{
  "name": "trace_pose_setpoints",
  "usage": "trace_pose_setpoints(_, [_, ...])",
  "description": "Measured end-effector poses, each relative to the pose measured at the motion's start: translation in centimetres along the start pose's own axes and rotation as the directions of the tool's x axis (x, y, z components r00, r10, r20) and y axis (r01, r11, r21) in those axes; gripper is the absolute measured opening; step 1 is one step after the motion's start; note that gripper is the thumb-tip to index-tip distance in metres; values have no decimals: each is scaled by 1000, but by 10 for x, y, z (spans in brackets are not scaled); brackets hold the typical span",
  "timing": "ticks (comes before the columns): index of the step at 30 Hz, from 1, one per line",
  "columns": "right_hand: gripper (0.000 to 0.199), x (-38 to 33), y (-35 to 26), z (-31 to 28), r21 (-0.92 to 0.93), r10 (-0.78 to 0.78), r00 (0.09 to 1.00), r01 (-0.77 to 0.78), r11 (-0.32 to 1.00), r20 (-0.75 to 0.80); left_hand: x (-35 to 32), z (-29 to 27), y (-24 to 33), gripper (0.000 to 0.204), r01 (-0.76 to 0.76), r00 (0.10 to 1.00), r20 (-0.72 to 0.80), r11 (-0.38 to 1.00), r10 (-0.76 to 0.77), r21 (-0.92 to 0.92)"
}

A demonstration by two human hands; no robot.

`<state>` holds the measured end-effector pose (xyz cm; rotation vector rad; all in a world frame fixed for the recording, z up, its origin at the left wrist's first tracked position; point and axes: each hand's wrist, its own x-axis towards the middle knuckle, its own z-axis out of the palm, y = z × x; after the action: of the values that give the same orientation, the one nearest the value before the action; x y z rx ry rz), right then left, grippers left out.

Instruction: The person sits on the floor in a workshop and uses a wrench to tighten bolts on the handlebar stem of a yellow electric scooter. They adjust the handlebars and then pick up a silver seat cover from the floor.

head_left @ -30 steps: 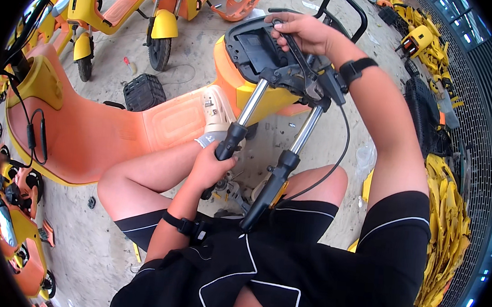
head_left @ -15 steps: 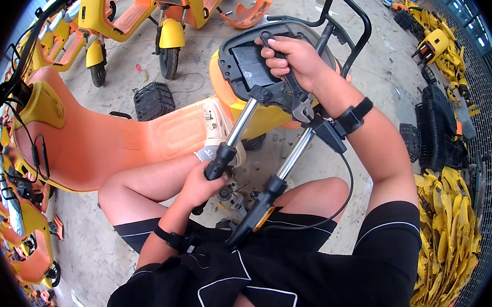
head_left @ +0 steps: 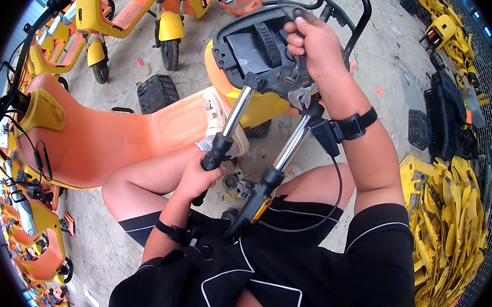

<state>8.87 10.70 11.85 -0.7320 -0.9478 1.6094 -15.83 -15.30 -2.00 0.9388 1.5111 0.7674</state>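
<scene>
A scooter front fork with two silver tubes and black lower legs slants from my lap up to the open seat well of a scooter. My left hand is closed around the black lower part of its left leg. My right hand grips the handle of a dark adjustable wrench. The wrench's jaws are at the top of the right leg, by the black clamp; whether they bite on a nut I cannot make out. A black box with a cable hangs beside that leg.
The orange and yellow scooter body lies across the left. Other scooters stand behind it. A black crate is on the concrete floor. Yellow panels and black baskets are piled at the right. Small metal parts lie between my knees.
My right hand has swung the wrench handle up and to the right, uncovering more of the seat well. My left hand keeps its hold on the fork leg. The view has shifted slightly.
</scene>
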Motion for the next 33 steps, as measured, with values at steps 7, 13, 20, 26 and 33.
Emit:
trace_pose_setpoints(7, [17, -3, -1, -13, -41, -136, 991, 136, 990, 0, 1, -4, 0, 23, -15, 998, 56, 997, 20, -75])
trace_pose_setpoints(13, [44, 8, -1, -21, -548, -127, 986, 163, 820, 104, 4, -5, -7, 25, -63, 995, 74, 994, 70, -84])
trace_pose_setpoints(20, [37, -13, -22, -42, -545, 91, 652, 695, -469, 753, -1, -7, -9, 26, -115, 990, 62, 986, 123, -119])
trace_pose_setpoints(26, [62, -45, -39, -29, -528, 316, 649, 754, -391, 692, 3, -8, -12, 25, -94, 992, 69, 990, 101, -102])
trace_pose_setpoints(33, [24, -40, -41, -8, -96, 551, 434, 839, -536, 713, 3, -8, -14, 25, -99, 990, 84, 983, 112, -152])
